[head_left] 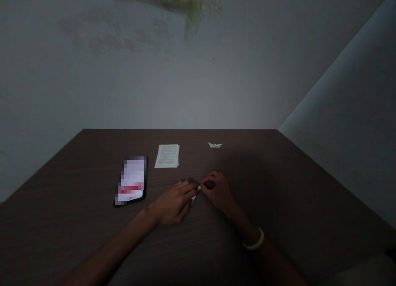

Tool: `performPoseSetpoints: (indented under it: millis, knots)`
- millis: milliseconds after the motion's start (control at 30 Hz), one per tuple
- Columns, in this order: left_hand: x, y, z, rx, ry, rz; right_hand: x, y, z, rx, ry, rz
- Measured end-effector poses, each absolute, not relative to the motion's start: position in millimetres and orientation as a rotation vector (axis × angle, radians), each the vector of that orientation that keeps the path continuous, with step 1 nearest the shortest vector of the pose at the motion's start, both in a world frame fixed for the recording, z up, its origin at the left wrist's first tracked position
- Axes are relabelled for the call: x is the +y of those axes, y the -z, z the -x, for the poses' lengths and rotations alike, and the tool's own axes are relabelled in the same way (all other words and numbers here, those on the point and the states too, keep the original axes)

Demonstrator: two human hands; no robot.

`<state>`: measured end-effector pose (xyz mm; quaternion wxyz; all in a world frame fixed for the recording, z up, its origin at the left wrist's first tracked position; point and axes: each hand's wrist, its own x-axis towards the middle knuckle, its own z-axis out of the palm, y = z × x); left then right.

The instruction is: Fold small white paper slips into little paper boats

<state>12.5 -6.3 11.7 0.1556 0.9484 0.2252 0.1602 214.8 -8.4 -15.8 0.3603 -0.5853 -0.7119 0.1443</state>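
Observation:
Both of my hands meet over a small piece of white paper (194,199) on the brown table. My left hand (177,199) lies over most of it, fingers together and pressing the paper, so its shape is largely hidden. At the paper's right end, the thumb and fingertips of my right hand (218,190) are pinched together at the edge. Beyond my hands sits a small folded paper boat (215,145). A stack of printed paper sheets (167,156) lies flat past my left hand.
A phone (131,180) with a lit, blurred screen lies left of my left hand. The table (93,154) ends at a stained grey wall (216,83) at the back, and another wall (349,125) slants along the right side. A pale beaded bracelet (254,241) circles my right wrist.

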Motion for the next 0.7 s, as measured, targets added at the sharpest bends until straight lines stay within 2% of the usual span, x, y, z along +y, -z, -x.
performPoseSetpoints:
  millis: [700]
  knots:
    - [-7.0,-7.1,-9.1,0.651,-0.569,-2.707,-11.2,12.9,-203.4,-1.814,-0.290,1.569]
